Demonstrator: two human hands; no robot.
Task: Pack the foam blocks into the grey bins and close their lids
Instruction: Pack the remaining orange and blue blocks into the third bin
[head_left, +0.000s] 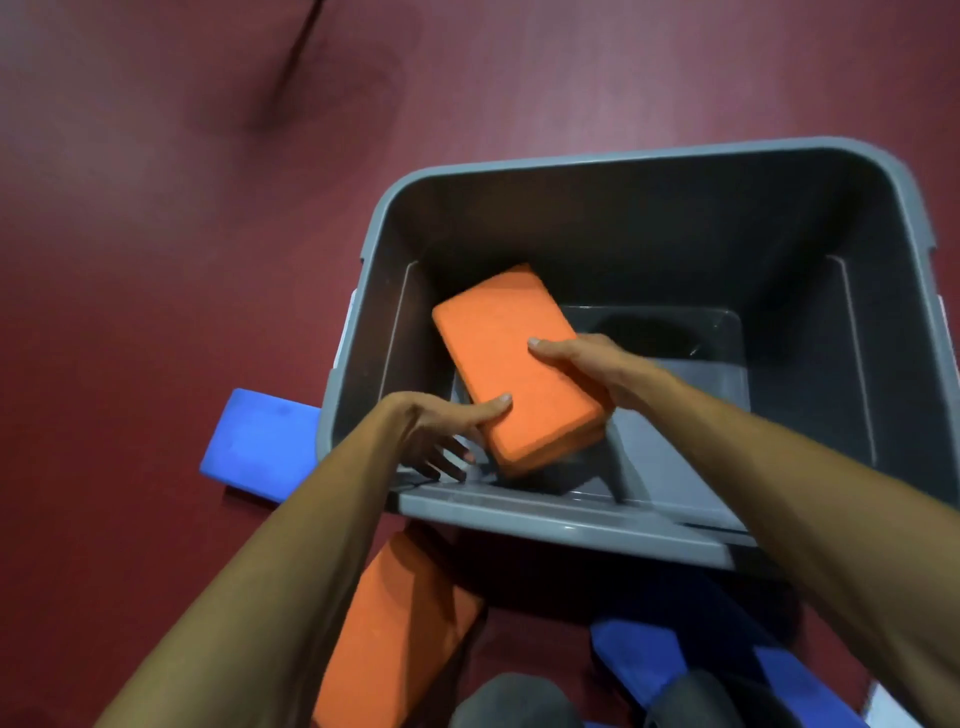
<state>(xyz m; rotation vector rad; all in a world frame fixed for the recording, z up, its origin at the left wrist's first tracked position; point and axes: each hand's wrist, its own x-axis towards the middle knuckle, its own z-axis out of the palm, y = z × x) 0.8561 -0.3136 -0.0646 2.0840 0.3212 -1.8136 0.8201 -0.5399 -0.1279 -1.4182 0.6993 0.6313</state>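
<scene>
An orange foam block (511, 364) hangs tilted inside the open grey bin (597, 161), above its floor. My left hand (441, 426) holds the block's near left edge, thumb on top and fingers underneath. My right hand (587, 364) grips its right edge, thumb on the top face. The bin's floor looks bare apart from the block. A second orange block (395, 623) lies on the floor in front of the bin. One blue block (260, 441) lies at the bin's left, partly hidden by it, and another blue block (665, 660) lies at the lower right.
The bin stands on a dark red floor (156, 208). A dark streak (296, 57) marks the floor at the top. My knees (519, 701) show at the bottom edge between the loose blocks. No lid is in view.
</scene>
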